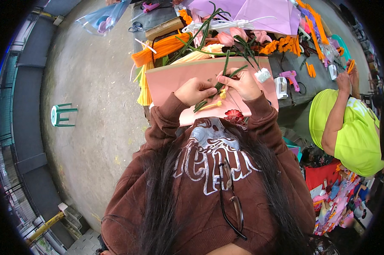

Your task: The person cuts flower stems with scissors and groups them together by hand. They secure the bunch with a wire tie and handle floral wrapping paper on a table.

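Both hands are over a pink sheet of paper or board (169,78) in front of me. My left hand (196,91) pinches a bundle of dark green chenille stems (218,86) between thumb and fingers. Just to its right, my right hand (242,83) grips the same stems higher up, and two fuzzy ends stick out beyond its fingers. Below the hands lies a short yellow chenille piece with a knobbed tip (214,105), close to a green stem end (200,105). Another small yellow tip (223,93) shows under my right hand. My fingers partly hide the bundle's middle.
Beyond the sheet lie orange chenille bundles (161,51), pink fabric-like tulips (225,39) and lilac paper (265,16). A white tape dispenser (280,88) and pink glue gun (290,78) are at right. A co-worker in a lime shirt (348,127) works there. A stool (63,114) stands left.
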Action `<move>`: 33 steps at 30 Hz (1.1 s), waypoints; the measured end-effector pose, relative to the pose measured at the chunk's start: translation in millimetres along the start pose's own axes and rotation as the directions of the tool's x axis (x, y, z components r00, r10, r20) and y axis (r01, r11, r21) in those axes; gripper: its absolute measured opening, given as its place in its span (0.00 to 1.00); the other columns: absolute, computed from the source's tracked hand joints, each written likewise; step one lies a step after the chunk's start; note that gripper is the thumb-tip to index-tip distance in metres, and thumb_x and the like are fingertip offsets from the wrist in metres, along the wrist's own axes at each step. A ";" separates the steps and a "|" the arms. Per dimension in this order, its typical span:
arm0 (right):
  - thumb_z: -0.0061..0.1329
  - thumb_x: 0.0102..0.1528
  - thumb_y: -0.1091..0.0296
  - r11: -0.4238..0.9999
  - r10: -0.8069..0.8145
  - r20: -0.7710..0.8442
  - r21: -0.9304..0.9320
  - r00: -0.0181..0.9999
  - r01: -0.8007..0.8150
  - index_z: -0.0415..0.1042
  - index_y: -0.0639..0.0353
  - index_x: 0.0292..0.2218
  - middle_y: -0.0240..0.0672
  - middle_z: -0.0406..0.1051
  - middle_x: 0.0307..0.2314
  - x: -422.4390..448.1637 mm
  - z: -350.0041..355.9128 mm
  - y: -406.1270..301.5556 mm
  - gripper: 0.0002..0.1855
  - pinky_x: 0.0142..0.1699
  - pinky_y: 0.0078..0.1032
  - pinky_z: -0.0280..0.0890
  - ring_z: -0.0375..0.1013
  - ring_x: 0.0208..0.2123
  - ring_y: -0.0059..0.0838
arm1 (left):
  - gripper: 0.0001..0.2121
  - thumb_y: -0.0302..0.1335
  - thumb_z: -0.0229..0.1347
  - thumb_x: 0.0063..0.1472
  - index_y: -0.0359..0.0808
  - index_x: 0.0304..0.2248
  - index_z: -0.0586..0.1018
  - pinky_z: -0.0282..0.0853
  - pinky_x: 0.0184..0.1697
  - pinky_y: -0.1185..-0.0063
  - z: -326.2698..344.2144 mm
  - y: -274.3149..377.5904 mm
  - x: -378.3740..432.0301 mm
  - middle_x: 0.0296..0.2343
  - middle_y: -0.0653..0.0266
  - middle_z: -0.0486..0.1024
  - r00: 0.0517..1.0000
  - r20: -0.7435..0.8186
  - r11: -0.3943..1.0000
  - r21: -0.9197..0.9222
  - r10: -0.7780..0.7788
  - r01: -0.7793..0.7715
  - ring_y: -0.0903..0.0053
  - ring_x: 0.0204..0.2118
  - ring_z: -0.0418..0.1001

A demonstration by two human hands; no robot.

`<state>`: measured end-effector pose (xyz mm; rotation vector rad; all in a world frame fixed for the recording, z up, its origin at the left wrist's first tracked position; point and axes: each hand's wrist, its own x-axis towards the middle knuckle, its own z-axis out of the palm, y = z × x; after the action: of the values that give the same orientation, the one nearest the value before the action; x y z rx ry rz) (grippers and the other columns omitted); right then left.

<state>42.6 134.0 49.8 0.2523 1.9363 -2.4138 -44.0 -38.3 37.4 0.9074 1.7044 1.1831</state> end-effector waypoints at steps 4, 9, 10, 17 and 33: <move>0.50 0.45 0.72 0.998 0.019 0.015 -0.056 1.000 -0.018 0.70 0.68 0.29 0.32 0.69 0.21 -1.2 2.3 -7.8 0.09 0.25 0.13 0.62 0.67 0.20 0.17 | 0.09 0.30 0.51 0.52 0.32 0.28 0.75 0.63 0.25 0.82 4.2 5.2 6.5 0.17 0.63 0.71 0.985 -0.156 0.989 0.137 0.079 -0.058 0.84 0.19 0.66; 0.51 0.43 0.76 1.000 -0.012 -0.075 0.004 0.997 0.012 0.70 0.69 0.28 0.33 0.69 0.21 -1.6 -1.7 -7.6 0.08 0.25 0.13 0.63 0.68 0.21 0.18 | 0.08 0.32 0.53 0.50 0.35 0.27 0.77 0.63 0.22 0.81 1.2 11.9 5.5 0.15 0.59 0.71 0.989 -0.142 0.970 0.242 0.026 0.010 0.82 0.16 0.67; 0.51 0.43 0.76 1.000 -0.019 -0.076 -0.005 0.997 0.019 0.70 0.69 0.28 0.34 0.69 0.21 -1.8 -1.4 -7.3 0.08 0.26 0.13 0.64 0.68 0.21 0.18 | 0.08 0.32 0.53 0.49 0.35 0.27 0.77 0.62 0.21 0.82 3.0 8.4 7.2 0.15 0.60 0.71 0.986 -0.159 0.984 0.179 0.055 -0.025 0.83 0.15 0.67; 0.49 0.44 0.78 0.996 -0.079 -0.137 0.034 0.987 0.085 0.68 0.69 0.28 0.37 0.69 0.24 1.4 1.7 -3.9 0.07 0.31 0.16 0.67 0.69 0.25 0.21 | 0.10 0.32 0.54 0.49 0.33 0.24 0.78 0.60 0.19 0.86 4.4 10.9 12.1 0.14 0.68 0.72 0.983 -0.185 0.994 -0.108 -0.017 -0.003 0.90 0.15 0.63; 0.50 0.42 0.79 0.994 -0.102 -0.073 -0.036 0.992 0.100 0.67 0.68 0.31 0.35 0.69 0.26 -1.3 0.6 -10.0 0.11 0.34 0.14 0.63 0.68 0.29 0.19 | 0.14 0.35 0.49 0.54 0.30 0.30 0.76 0.58 0.22 0.89 -3.0 19.2 7.1 0.15 0.74 0.68 0.997 0.055 0.989 -0.137 -0.047 0.055 0.90 0.18 0.61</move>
<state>42.5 135.5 59.7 0.2529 2.0666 -2.4660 -47.7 -27.3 54.6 0.7987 1.5743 1.2171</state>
